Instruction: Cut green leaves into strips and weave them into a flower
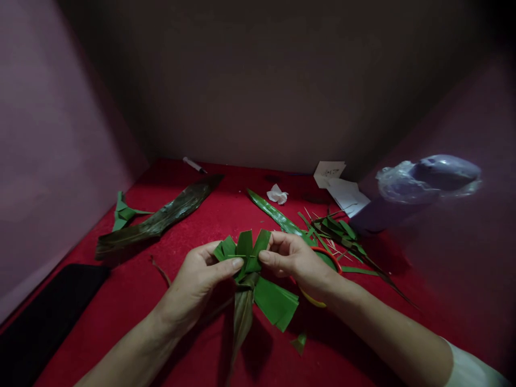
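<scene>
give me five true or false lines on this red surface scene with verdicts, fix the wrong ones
1. The left hand and right hand both hold the folded green leaf piece. True.
2. A crumpled white scrap lies on the red surface. True.
3. The long, broad dark-green leaf lies right of the scrap. False: the long, broad dark-green leaf lies to its left.
4. A slim white tube lies near the surface's far edge. True.
5. The purple object in clear plastic is at the far left. False: the purple object in clear plastic is on the right.
</scene>
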The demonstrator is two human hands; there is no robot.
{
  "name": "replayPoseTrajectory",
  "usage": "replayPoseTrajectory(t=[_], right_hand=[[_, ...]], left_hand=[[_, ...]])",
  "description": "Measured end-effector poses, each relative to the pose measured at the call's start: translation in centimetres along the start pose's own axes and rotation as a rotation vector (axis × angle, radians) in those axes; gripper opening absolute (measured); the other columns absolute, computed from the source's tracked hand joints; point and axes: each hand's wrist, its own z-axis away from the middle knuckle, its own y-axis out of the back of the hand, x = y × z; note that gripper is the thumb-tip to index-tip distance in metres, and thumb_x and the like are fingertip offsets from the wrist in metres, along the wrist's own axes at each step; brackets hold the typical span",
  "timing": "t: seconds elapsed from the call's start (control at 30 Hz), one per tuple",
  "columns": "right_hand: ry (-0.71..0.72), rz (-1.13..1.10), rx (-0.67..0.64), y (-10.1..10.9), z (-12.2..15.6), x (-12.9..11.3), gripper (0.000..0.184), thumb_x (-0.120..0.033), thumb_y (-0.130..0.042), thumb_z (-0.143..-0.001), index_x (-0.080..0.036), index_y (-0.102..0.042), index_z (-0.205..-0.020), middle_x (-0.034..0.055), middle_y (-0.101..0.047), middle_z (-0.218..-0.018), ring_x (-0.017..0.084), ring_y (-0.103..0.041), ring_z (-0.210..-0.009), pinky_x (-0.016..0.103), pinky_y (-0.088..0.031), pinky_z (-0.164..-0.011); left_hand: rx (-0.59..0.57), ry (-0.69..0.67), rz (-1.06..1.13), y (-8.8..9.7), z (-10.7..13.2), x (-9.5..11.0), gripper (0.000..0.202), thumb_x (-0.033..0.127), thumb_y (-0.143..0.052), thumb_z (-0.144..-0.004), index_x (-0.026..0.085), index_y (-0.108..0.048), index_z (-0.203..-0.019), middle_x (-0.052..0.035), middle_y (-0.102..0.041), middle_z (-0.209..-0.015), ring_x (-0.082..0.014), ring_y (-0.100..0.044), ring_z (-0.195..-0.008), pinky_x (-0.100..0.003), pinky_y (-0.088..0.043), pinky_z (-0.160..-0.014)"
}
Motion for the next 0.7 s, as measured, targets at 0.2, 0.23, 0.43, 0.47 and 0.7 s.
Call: replayPoseTrajectory(t=[0.2, 0.23, 0.43, 0.47, 0.7], right_hand=[[0.027, 0.006, 0.044, -0.20, -0.05, 0.01, 0.026, -0.034, -0.072, -0.070, -0.014, -0.055, -0.072, -0.0057, -0.047, -0.057, 0.005, -0.036, -0.047, 0.019, -0.024, -0.044], [0.020, 0.003, 0.050, -0.22, -0.06, 0.01, 0.026, -0.034, -0.072, -0.070, -0.014, -0.056, -0.072, -0.0055, -0.047, -0.057, 0.005, -0.036, -0.047, 0.019, -0.024, -0.043], [-0.004, -0.068, 0.045, -0.39, -0.07, 0.01, 0.025, -0.032, -0.073, -0.068, -0.015, -0.060, -0.079, -0.0033, -0.054, -0.065, 0.006, -0.042, -0.051, 0.020, -0.031, -0.047], [0.000, -0.063, 0.051, -0.44, -0.06, -0.04, 0.024, -0.031, -0.073, -0.068, -0.015, -0.060, -0.079, -0.0034, -0.054, -0.065, 0.006, -0.042, -0.051, 0.020, -0.032, -0.048], [0.082, 0.056, 0.074, -0.36, 0.00, -0.18, 0.021, -0.030, -0.071, -0.071, -0.015, -0.058, -0.076, -0.0034, -0.052, -0.064, 0.007, -0.046, -0.057, 0.021, -0.037, -0.053]], left_hand=[[0.062, -0.013, 0.078, -0.14, -0.19, -0.07, 0.023, 0.014, -0.065, -0.075, 0.015, -0.070, -0.098, -0.0087, -0.073, -0.089, -0.0202, -0.065, -0.082, -0.036, -0.047, -0.083], [0.070, -0.015, 0.075, -0.11, -0.20, -0.09, 0.023, 0.014, -0.065, -0.075, 0.015, -0.071, -0.097, -0.0088, -0.073, -0.088, -0.0204, -0.065, -0.081, -0.036, -0.047, -0.082], [0.120, -0.029, 0.067, 0.08, -0.19, 0.11, 0.020, 0.015, -0.065, -0.075, 0.015, -0.072, -0.094, -0.0088, -0.073, -0.089, -0.0208, -0.066, -0.084, -0.036, -0.045, -0.086], [0.126, -0.029, 0.067, 0.06, -0.19, 0.15, 0.019, 0.015, -0.066, -0.075, 0.015, -0.072, -0.093, -0.0088, -0.074, -0.088, -0.0205, -0.066, -0.084, -0.035, -0.045, -0.086], [0.166, -0.028, 0.036, 0.06, -0.26, -0.15, 0.020, 0.017, -0.069, -0.072, 0.015, -0.072, -0.092, -0.0074, -0.073, -0.082, -0.0165, -0.065, -0.072, -0.029, -0.049, -0.072]])
